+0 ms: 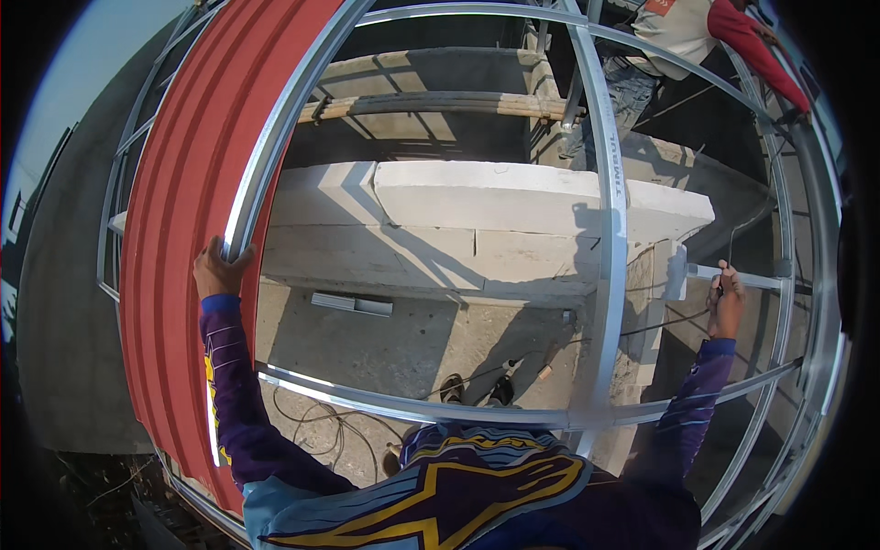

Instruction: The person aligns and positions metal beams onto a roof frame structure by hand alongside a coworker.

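My left hand (223, 268) is closed round the lower end of a long silver metal channel (291, 110). The channel lies along the edge of a red ribbed roofing sheet (183, 229). Out to the right, my right hand (727, 302) is raised with its fingers closed. A small dark bit shows between them, too small to name. A thin dark cable (674, 323) runs up to that hand from the left, and a short metal bar (747, 278) passes close beside it.
Silver frame bars cross in front of me, one upright (607, 183) and one low (412, 401). Below stands a white block wall (486, 192). A metal offcut (353, 303) and loose cable (335, 426) lie on the floor. A co-worker in red sleeves (747, 37) is at the upper right.
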The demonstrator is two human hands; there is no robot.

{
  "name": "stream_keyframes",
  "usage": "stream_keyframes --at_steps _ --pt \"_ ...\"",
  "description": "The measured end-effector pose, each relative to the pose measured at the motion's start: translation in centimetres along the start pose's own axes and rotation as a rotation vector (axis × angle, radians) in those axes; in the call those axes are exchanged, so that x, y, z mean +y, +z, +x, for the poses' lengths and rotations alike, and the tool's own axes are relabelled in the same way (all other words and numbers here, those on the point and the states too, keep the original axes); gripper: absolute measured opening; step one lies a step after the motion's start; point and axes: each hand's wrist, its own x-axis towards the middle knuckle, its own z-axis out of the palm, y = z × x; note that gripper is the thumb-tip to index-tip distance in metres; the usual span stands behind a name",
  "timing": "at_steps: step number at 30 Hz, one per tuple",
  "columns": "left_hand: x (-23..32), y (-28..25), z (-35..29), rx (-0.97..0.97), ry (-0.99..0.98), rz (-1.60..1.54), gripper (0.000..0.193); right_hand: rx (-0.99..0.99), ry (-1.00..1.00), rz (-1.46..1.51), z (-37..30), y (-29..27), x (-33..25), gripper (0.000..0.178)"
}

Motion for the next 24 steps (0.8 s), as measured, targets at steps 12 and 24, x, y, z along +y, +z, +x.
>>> stream_keyframes --at_steps 12,24 --pt "-15.1 13.2 6.6 0.009 -0.191 0.153 0.080 0.023 0.001 0.048 -4.6 5.2 -1.9 0.022" --pt "-15.3 13.0 6.1 -0.067 -0.265 0.146 0.082 0.092 -0.020 0.073 -7.6 6.5 -3.4 0.021"
